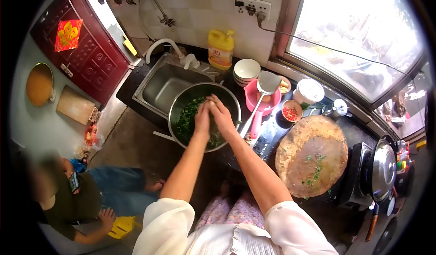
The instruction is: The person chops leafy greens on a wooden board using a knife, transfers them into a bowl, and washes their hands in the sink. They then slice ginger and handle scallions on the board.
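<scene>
Left hand [202, 119] and right hand [221, 116] press together, any hold hidden; greens [185, 121] lie left in the bowl [232, 104], left hand nearer.

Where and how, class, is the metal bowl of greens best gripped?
Probably by the rim, coming from both sides: left hand on the left, right hand on the right. The metal bowl is wide, round, open side up, and shows no handle.

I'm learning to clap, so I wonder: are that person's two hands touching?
Touching. The head view shows the left hand and right hand meeting at the fingers, with no gap there, over the greens in the metal bowl.
</scene>
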Action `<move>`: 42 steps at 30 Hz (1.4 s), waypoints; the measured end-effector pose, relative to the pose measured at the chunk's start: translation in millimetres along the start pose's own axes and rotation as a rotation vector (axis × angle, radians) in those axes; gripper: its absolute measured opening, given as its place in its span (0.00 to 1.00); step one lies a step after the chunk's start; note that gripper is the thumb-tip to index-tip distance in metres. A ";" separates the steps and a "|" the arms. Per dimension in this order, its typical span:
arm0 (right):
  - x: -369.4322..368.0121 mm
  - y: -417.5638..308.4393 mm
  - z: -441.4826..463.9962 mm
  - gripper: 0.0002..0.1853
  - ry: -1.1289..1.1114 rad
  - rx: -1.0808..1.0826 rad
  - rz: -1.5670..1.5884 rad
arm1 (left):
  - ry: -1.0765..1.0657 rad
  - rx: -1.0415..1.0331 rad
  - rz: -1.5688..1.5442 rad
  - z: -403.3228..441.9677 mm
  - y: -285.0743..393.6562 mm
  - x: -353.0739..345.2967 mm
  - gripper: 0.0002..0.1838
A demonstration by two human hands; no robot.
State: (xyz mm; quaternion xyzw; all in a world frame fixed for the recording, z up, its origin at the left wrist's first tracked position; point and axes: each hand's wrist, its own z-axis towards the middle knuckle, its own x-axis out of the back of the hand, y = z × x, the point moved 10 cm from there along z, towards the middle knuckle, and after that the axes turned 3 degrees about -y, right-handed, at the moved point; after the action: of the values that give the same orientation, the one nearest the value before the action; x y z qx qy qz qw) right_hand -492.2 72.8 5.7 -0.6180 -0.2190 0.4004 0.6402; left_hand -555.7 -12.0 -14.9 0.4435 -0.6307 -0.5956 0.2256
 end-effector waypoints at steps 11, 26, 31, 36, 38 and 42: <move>47.7 30.2 -30.1 0.11 0.180 -0.349 0.474 | 0.106 -0.492 1.339 22.7 45.1 39.4 0.13; 123.5 44.3 -217.6 0.10 0.345 -0.617 0.423 | -0.876 -0.670 1.189 -67.2 -30.5 -101.9 0.14; 77.4 42.6 -184.8 0.11 0.199 -0.571 0.473 | -0.891 -0.668 1.071 -84.6 -30.7 -68.4 0.09; 20.5 -69.0 -101.0 0.11 -0.064 -0.219 0.524 | -0.539 0.004 0.471 -27.5 13.6 -10.9 0.07; 1.9 -109.9 -79.3 0.10 -0.105 -0.027 0.688 | -0.437 0.026 0.206 -4.6 33.2 16.1 0.08; 20.6 -62.1 -84.7 0.18 0.134 0.264 -0.625 | -0.001 -0.740 1.835 -16.1 46.7 22.7 0.12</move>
State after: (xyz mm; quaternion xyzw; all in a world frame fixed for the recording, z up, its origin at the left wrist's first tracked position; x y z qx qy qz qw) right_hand -399.5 42.1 49.4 -0.4578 -0.3013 0.1684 0.8193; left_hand -567.7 -44.4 27.1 -0.3158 -0.5041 -0.3497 0.7238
